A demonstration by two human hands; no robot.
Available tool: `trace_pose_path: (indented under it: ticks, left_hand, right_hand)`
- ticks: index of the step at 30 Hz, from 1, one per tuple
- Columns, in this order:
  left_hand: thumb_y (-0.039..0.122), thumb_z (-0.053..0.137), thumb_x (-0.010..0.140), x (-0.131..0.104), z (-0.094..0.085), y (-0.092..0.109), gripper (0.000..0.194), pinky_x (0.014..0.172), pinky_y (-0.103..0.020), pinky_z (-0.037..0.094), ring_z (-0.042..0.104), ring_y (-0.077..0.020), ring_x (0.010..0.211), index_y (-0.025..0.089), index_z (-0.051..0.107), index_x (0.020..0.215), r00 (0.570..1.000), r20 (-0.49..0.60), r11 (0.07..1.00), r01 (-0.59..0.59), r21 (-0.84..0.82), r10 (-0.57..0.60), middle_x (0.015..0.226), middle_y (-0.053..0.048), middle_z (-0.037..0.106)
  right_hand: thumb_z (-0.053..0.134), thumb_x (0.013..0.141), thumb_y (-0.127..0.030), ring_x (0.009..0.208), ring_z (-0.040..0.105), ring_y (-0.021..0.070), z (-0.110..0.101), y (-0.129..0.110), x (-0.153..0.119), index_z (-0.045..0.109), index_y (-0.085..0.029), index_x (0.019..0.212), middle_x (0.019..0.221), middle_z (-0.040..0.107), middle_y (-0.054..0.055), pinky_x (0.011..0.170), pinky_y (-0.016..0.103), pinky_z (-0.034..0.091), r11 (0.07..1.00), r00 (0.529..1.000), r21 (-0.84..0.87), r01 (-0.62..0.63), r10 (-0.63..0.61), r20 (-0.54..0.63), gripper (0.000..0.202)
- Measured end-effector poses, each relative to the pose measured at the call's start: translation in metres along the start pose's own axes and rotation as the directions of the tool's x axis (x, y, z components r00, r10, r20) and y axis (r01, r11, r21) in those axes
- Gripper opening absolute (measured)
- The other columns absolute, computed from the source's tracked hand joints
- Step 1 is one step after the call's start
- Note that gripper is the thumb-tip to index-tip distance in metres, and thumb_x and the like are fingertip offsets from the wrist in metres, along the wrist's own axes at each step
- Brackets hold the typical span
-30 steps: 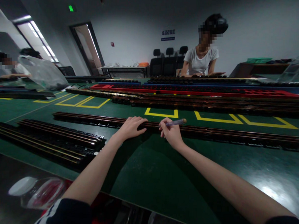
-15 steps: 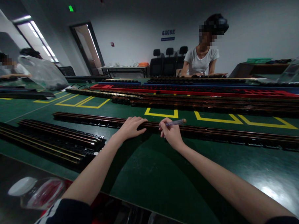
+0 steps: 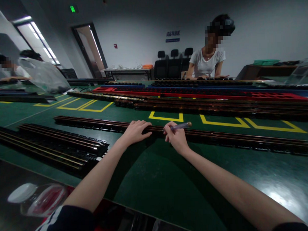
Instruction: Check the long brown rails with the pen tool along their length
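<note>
A long black strip (image 3: 229, 139) with copper-coloured rails lies across the green table in front of me. My left hand (image 3: 135, 132) straddles it near the middle, fingers over the far side and thumb along the near side. Just to the right, my right hand (image 3: 177, 136) grips a pen-like tool (image 3: 181, 126) with a clear purplish barrel and a gold-coloured end. Its thin tip points left and down at the strip; whether it touches cannot be made out.
Shorter black strips (image 3: 60, 136) lie at the left. Beyond the yellow tape marks (image 3: 166, 118) are stacked dark strips and a red tray (image 3: 219, 95). A lidded clear jar (image 3: 42, 200) sits below the table edge. Across the table a person (image 3: 207, 58) works; others sit far left, near a plastic bag (image 3: 45, 74).
</note>
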State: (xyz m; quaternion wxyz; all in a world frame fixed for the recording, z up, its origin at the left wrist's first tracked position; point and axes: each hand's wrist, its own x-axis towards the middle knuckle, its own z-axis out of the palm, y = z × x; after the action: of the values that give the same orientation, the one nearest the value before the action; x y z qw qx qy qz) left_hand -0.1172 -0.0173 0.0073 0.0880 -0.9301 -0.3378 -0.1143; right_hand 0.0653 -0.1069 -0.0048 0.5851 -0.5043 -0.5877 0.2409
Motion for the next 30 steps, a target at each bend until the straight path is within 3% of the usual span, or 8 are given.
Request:
trace_pose_path:
  ticks: [7, 21, 30]
  left_hand:
    - [0.047, 0.047, 0.087, 0.0015, -0.0025, 0.0036, 0.037, 0.083, -0.036, 0.04, 0.058, -0.0235, 0.099, 0.023, 0.054, 0.115, 0.999, 0.007, 0.999, 0.034, 0.007, -0.034, 0.109, -0.006, 0.064]
    - [0.039, 0.046, 0.086, 0.0058, -0.0045, 0.0017, 0.031, 0.083, -0.038, 0.041, 0.058, -0.0247, 0.098, 0.022, 0.057, 0.111, 0.997, 0.032, 0.998, 0.065, -0.015, -0.064, 0.106, -0.006, 0.065]
    - [0.024, 0.044, 0.082, 0.0033, -0.0089, 0.0014, 0.036, 0.086, -0.041, 0.04, 0.057, -0.0256, 0.101, 0.022, 0.055, 0.116, 0.998, 0.027, 0.999, 0.048, -0.006, -0.048, 0.111, -0.007, 0.064]
  right_hand:
    - [0.046, 0.088, -0.04, 0.039, 0.052, 0.0077, -0.0008, 0.0002, -0.0008, 0.05, -0.019, 0.072, 0.06, 0.055, -0.002, 0.035, 0.017, 0.035, 1.0, 1.0, -0.01, 0.029, -0.029, -0.011, 0.027]
    - [0.047, 0.088, -0.039, 0.039, 0.053, 0.0078, 0.0002, -0.0006, -0.0009, 0.05, -0.019, 0.071, 0.06, 0.056, -0.002, 0.036, 0.018, 0.037, 0.999, 0.999, -0.009, 0.041, -0.042, -0.02, 0.027]
    - [0.047, 0.088, -0.038, 0.038, 0.053, 0.008, 0.001, -0.0036, -0.0017, 0.051, -0.018, 0.071, 0.06, 0.057, -0.001, 0.036, 0.018, 0.039, 0.999, 0.999, -0.019, 0.041, -0.041, 0.005, 0.026]
